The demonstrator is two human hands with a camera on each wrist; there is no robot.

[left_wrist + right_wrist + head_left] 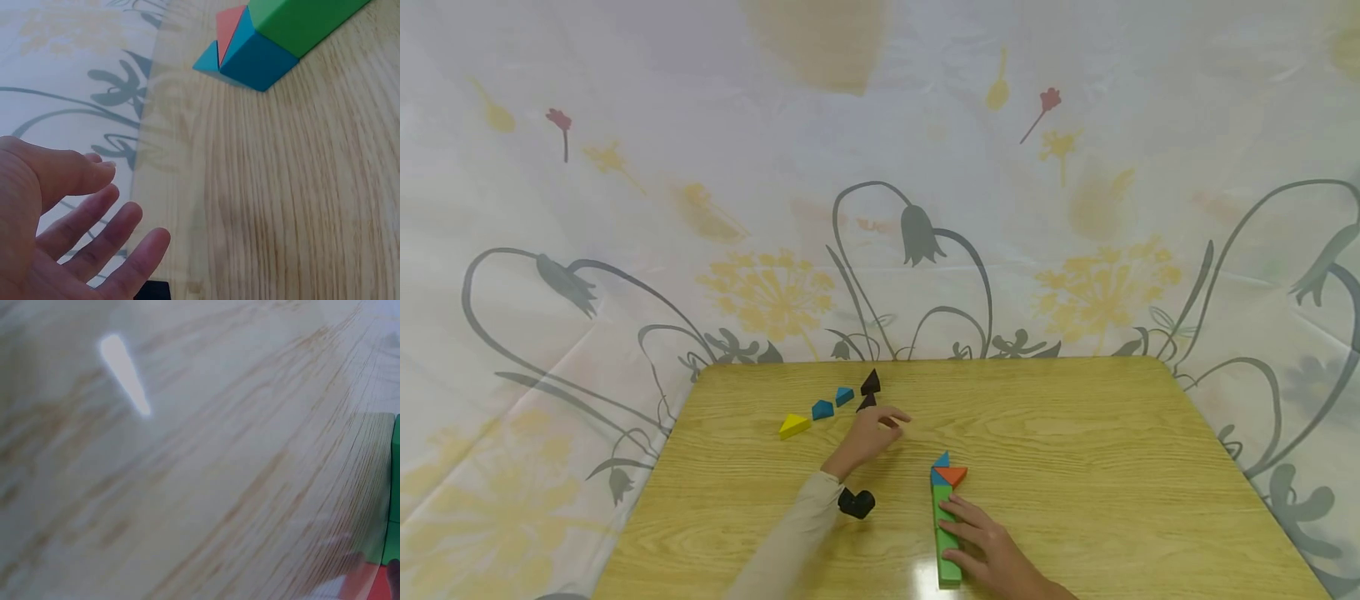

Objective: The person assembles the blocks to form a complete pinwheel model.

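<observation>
A person's left hand [868, 433] reaches over a wood-grain table [1112, 467], its fingers loosely bent and grasping nothing, as the right hand [996, 550] rests relaxed fingers on the right side of a row of green bars [947, 540]. The row's long axis runs near to far, capped at its far end by blue pieces [942, 461] and a red triangle [951, 475]. It lies right of and nearer than the left hand, well apart from it.

Close on that hand's far side stand two black pieces [870, 384], the nearer partly masked by the hand; whether they touch, an onlooker cannot tell. The left hand is the closer to them. Left of these, two blue blocks [823, 409] and a yellow block [793, 426] trail toward the near left. A patterned backdrop [880, 167] rises beyond the table.
</observation>
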